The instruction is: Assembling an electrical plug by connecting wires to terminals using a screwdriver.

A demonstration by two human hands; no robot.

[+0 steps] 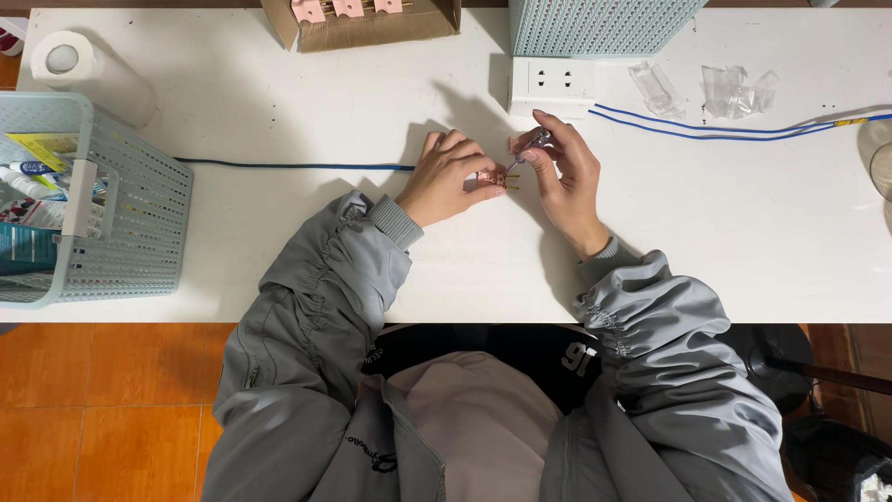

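White tabletop [279,251] carries a mesh basket [139,223] of tubes and packets, and a cardboard box [372,33] of pink parts. Your left hand [451,177] pinches a small pink plug part [503,178] at centre; your right hand [562,172] has its fingers clamped on a small screwdriver [530,149] touching it.

small pink plug part [499,178], brass prongs, on table, slim screwdriver [530,149] tilted

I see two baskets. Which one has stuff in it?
The basket at the left edge: tubes and packets fill it. The top basket shows only its wall.
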